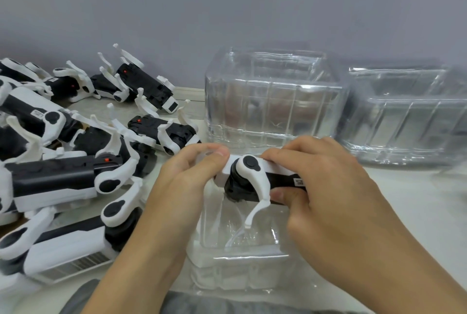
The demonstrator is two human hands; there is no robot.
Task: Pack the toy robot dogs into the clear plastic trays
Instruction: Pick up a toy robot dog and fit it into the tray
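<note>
1. Closest to the camera, at the bottom edge, a strip of dark grey fabric [192, 303] shows between the two forearms; what it belongs to cannot be told.
2. Just beyond it a clear plastic tray [237, 258] sits on the white table [417, 200], directly under both hands. Its walls and moulded hollows are hard to trace because the plastic is see-through.
3. Both hands hold one toy robot dog [249, 179] above that tray, lying lengthwise between them.
4. On the dog's left end, the left hand [182, 182] is curled, with thumb and fingers pinching the white part there.
5. Grasping the black-and-white body from the other end, the right hand [326, 187] has its fingers over the top and its thumb on the near side beside a small printed label.
6. One white leg [255, 195] of the held dog hangs down, its tip reaching into the tray's hollow. The dog's right half is hidden under the right hand.
7. At the left, a heap of loose dogs [75, 136] lies on the table, legs pointing every way. About eight can be made out, but they overlap and some are cut off by the left edge, so the count is not sure.
8. Behind the hands stand two stacks of empty clear trays: one [273, 96] straight ahead, the other [409, 116] to its right and cut off by the frame edge. How many trays each stack holds cannot be counted.
</note>
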